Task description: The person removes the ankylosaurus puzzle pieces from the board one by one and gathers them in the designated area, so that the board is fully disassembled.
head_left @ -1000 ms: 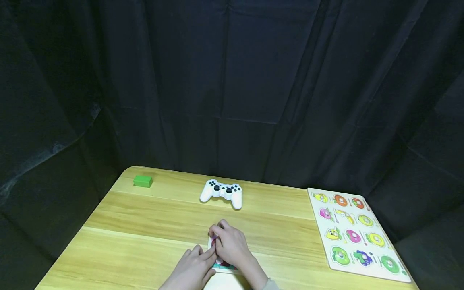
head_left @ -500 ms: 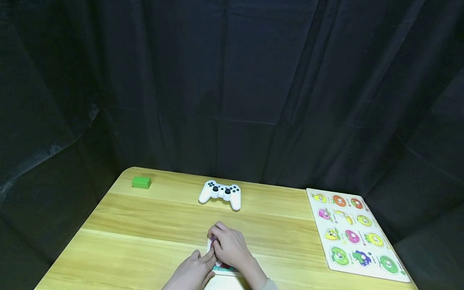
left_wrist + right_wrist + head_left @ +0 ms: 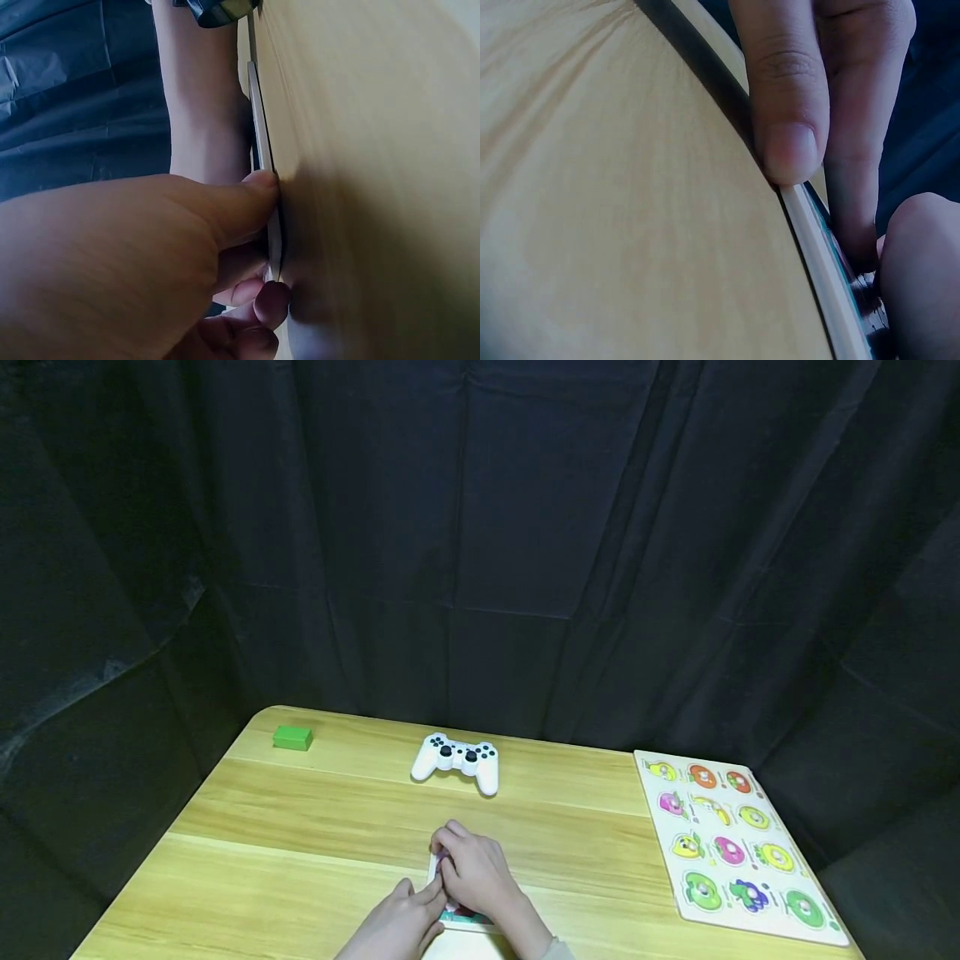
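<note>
Little has changed this past second, so I'd guess the fiddly close-up work's ongoing. The left hand [image 3: 399, 917] pinches the edge of a small, flat, white-edged board with colourful print [image 3: 467, 918], lying on the yellow wood-grain table [image 3: 300, 827]; the right hand [image 3: 480, 872] curls over it, can't tell holding what.

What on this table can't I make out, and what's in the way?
- Picture on the small board: head view, mostly hidden by the left hand and right hand.
- The small board's face: left wrist view, hidden because it is seen nearly edge-on.
- Small print on the fruit board: head view, too small to read.
- The table's near edge: head view, cut off by the frame's bottom.
</note>
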A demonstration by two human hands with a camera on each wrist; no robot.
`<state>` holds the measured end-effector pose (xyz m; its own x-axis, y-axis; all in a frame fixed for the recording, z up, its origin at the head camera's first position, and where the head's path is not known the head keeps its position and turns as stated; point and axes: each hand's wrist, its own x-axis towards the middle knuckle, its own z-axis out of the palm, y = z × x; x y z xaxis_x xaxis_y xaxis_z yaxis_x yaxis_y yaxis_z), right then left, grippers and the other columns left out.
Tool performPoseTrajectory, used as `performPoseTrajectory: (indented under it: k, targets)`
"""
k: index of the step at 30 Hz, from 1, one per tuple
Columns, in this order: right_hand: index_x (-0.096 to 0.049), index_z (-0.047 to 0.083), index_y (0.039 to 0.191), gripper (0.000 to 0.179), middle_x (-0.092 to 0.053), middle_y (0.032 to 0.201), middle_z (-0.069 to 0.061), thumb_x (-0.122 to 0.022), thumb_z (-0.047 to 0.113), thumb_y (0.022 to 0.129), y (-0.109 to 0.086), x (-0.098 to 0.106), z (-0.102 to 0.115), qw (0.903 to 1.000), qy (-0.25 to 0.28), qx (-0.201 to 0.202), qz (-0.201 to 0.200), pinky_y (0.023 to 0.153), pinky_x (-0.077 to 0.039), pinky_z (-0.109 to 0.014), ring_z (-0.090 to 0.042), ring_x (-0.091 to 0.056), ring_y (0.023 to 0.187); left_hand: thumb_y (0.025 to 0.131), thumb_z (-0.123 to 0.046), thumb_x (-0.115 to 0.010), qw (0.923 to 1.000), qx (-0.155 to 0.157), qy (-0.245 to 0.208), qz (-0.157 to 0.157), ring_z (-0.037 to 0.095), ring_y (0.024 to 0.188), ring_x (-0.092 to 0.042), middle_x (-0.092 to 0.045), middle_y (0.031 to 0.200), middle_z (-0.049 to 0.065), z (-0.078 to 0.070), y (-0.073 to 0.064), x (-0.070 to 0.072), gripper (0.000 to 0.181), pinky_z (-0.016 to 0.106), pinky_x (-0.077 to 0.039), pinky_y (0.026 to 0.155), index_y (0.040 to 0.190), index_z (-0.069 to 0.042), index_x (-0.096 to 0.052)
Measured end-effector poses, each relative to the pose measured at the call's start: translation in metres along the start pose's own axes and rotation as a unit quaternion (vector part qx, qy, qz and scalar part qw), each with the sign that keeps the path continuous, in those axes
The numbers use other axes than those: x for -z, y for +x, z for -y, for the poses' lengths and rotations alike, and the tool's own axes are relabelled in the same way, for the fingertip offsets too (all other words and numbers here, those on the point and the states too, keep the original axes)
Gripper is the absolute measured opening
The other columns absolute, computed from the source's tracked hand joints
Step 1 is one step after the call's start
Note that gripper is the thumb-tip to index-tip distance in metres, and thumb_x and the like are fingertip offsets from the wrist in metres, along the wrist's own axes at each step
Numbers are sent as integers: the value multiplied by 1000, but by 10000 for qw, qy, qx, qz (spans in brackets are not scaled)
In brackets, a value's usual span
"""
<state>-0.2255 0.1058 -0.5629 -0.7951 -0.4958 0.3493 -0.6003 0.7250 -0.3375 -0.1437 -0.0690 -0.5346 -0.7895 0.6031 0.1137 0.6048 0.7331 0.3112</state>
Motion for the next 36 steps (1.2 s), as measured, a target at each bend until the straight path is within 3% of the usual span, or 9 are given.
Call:
performPoseTrajectory:
  k: [12, 18, 21, 28, 36]
  targets:
    - [-65, 22, 95, 17, -58, 87, 13, -65, 9, 84, -3, -2, -1, 9986, 475, -16, -219, 56, -36, -19, 2, -43, 62, 95, -25, -77, 9976, -270, 534, -339, 5, 71, -42, -73, 135, 13, 0, -2, -4, 35, 16, -41, 63, 125, -7, -76]
    - [-68, 16, 104, 18, -62, 92, 8, -67, 10, 87, -6, 7, -6, 9936, 1086, -233, 203, 66, -47, -23, -1, -50, 71, 91, -23, -80, 9947, -503, 632, -644, 5, 71, -44, -76, 130, 8, 2, -2, -7, 33, 16, -40, 63, 121, -9, -78]
    - [-71, 13, 108, 20, -65, 99, 5, -67, 7, 89, -4, 13, -10, 9888, 1388, -267, 481, 72, -49, -24, -3, -53, 78, 91, -23, -81, 9941, -458, 657, -738, 8, 72, -44, -76, 132, 4, 2, -1, -7, 34, 18, -40, 62, 123, -12, -78]
    - [-72, 11, 116, 31, -66, 110, 1, -68, -1, 88, 4, 26, -19, 9774, 1884, -22, 956, 76, -50, -25, -6, -54, 87, 98, -22, -76, 9983, 72, -54, -575, 6, 71, -41, -70, 142, 7, 2, 3, -2, 40, 21, -43, 62, 136, -11, -74]
    - [-73, 9, 126, 31, -67, 117, -1, -73, 5, 95, 9, 23, -23, 9709, 2069, -61, 1208, 74, -47, -22, -4, -51, 83, 101, -21, -72, 9962, 254, -709, -447, 4, 72, -37, -67, 144, 8, 17, -5, 3, 42, 22, -42, 61, 141, -9, -70]
